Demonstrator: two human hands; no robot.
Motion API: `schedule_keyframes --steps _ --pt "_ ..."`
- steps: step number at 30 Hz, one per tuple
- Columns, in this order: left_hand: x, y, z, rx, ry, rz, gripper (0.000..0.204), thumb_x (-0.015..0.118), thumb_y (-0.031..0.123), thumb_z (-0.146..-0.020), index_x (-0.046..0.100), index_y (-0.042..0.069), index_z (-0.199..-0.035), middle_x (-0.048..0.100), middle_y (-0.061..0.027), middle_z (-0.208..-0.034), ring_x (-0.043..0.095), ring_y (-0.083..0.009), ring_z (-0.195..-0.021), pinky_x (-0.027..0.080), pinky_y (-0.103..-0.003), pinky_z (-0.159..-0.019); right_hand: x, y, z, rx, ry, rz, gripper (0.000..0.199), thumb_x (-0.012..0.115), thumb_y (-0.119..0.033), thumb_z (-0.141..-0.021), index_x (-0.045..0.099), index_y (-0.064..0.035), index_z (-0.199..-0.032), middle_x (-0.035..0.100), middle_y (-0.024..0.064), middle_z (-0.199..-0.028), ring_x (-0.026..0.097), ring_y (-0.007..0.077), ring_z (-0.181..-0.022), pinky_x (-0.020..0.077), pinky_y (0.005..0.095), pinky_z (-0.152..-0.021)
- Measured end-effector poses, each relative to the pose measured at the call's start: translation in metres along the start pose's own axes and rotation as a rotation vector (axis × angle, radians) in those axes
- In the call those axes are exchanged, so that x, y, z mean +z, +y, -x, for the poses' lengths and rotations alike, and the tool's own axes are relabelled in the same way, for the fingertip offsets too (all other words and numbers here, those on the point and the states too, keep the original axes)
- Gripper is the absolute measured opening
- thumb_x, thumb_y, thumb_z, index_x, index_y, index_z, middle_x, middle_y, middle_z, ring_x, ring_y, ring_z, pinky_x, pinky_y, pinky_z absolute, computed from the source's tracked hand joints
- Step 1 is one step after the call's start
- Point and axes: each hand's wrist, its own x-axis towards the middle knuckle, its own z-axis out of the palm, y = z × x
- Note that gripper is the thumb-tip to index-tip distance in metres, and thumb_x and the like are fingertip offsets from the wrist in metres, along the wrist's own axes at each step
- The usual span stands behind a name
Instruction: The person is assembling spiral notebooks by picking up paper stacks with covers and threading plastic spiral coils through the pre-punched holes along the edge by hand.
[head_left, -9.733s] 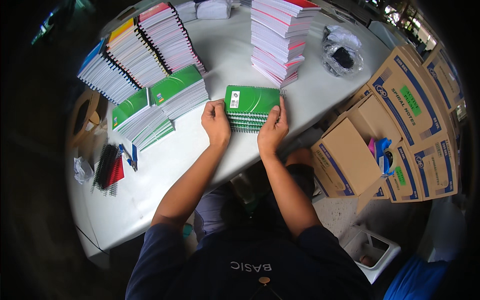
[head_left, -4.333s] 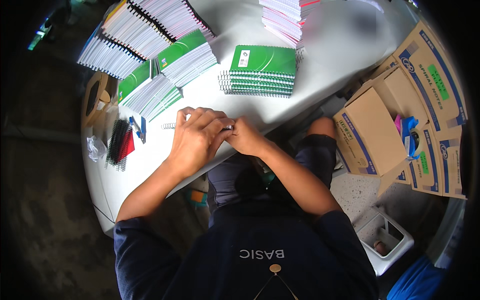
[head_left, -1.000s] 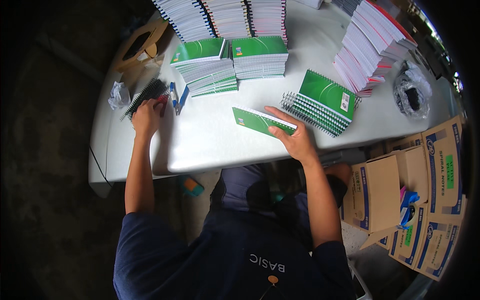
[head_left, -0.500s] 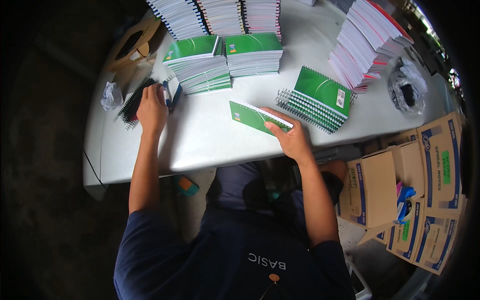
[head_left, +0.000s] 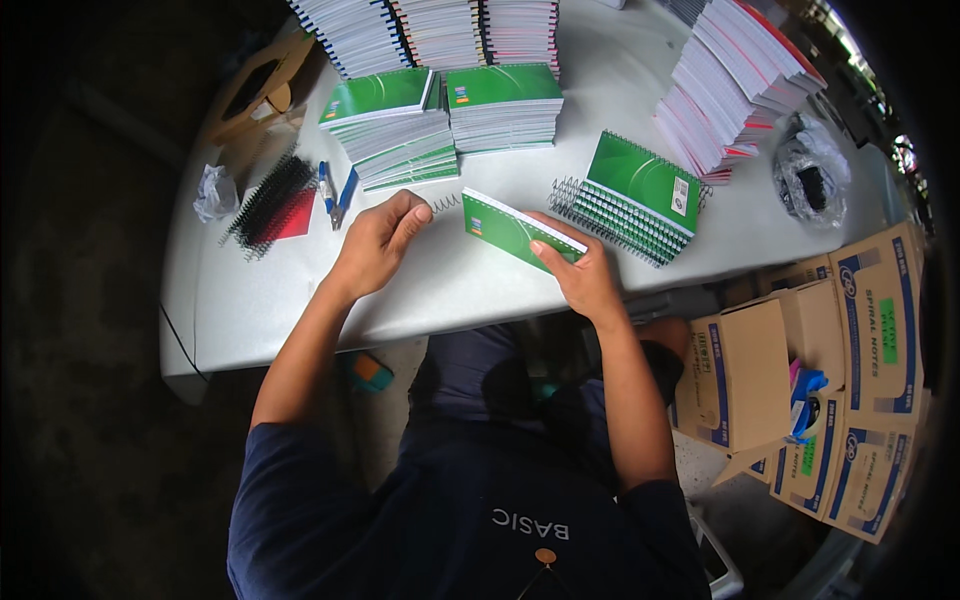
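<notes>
Between the fingers of my left hand (head_left: 385, 240) is a thin dark spiral binding coil (head_left: 446, 203), its free end close to the corner of a green notebook. My right hand (head_left: 578, 268) grips that green-covered notebook (head_left: 515, 235) tilted above the table, thumb on the cover and fingers behind; holes run along its upper edge. Left of my left hand lies a pile of black spiral coils (head_left: 272, 200), partly over a red card (head_left: 290, 217). Blue-handled pliers (head_left: 340, 197) rest beside them. To the right of my right hand sits a stack of spiral-bound green notebooks (head_left: 645, 195).
Stacks of green-covered pads (head_left: 505, 110) stand at the back, before taller paper stacks (head_left: 440, 35). A leaning red-edged stack (head_left: 730, 85) and a plastic-wrapped bundle (head_left: 812, 180) are at right. Cardboard boxes (head_left: 745, 370) crowd the lower right. Crumpled plastic (head_left: 215, 193) lies far left.
My left hand has moved right from the pile of coils, bringing one coil to the notebook's edge. The red card and pliers are now uncovered. My right hand holds the notebook nearly still.
</notes>
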Motion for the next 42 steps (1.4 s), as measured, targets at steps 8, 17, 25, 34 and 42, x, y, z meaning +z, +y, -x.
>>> schedule_keyframes --steps 8,17,25,34,42 --pt "0.008 0.001 -0.014 -0.054 -0.015 0.137 0.028 0.053 0.029 -0.094 0.057 0.002 -0.090 0.054 -0.0049 -0.072 0.049 -0.0135 -0.069 0.041 -0.028 -0.065 -0.003 0.002 -0.001 0.000 -0.003 -0.001 0.032 0.058 -0.006 -0.088 0.058 0.0018 -0.119 0.063 0.0074 -0.111 0.055 0.0098 -0.100 0.0420 0.0243 -0.091" --pt "-0.007 0.026 -0.029 0.427 0.149 -0.284 0.024 0.068 0.011 -0.081 0.058 0.009 -0.102 0.061 -0.0042 -0.095 0.054 -0.0187 -0.098 0.039 -0.030 -0.075 0.002 -0.007 -0.001 -0.079 -0.046 0.031 0.031 0.059 -0.008 -0.087 0.059 0.0039 -0.115 0.064 0.0093 -0.109 0.057 0.0126 -0.101 0.0423 0.0271 -0.093" --pt "-0.006 0.066 -0.028 0.512 0.044 -0.634 0.020 0.073 0.020 -0.072 0.060 0.012 -0.084 0.059 -0.0014 -0.090 0.052 -0.0200 -0.098 0.035 -0.037 -0.084 0.002 0.001 0.005 -0.167 -0.036 0.167 0.029 0.056 0.000 -0.085 0.062 -0.0029 -0.114 0.067 0.0111 -0.106 0.063 0.0136 -0.093 0.0468 0.0256 -0.084" --pt "0.051 0.007 0.028 0.430 0.204 -0.801 0.104 0.043 0.077 -0.072 0.030 -0.002 -0.139 0.021 -0.0235 -0.147 0.019 -0.0441 -0.135 0.012 -0.060 -0.105 0.026 0.005 0.028 -0.287 0.081 0.218 0.032 0.057 0.004 -0.084 0.061 -0.0022 -0.114 0.067 0.0127 -0.104 0.065 0.0176 -0.091 0.0491 0.0269 -0.079" --pt "0.051 0.008 0.018 0.427 0.382 -0.724 0.110 0.034 0.077 -0.075 0.020 -0.011 -0.138 0.011 -0.0344 -0.145 0.004 -0.0495 -0.136 -0.007 -0.062 -0.102 0.045 0.013 0.038 -0.376 0.072 0.328 0.042 0.059 0.007 -0.078 0.061 -0.0089 -0.116 0.065 0.0159 -0.103 0.065 0.0297 -0.084 0.0515 0.0324 -0.074"
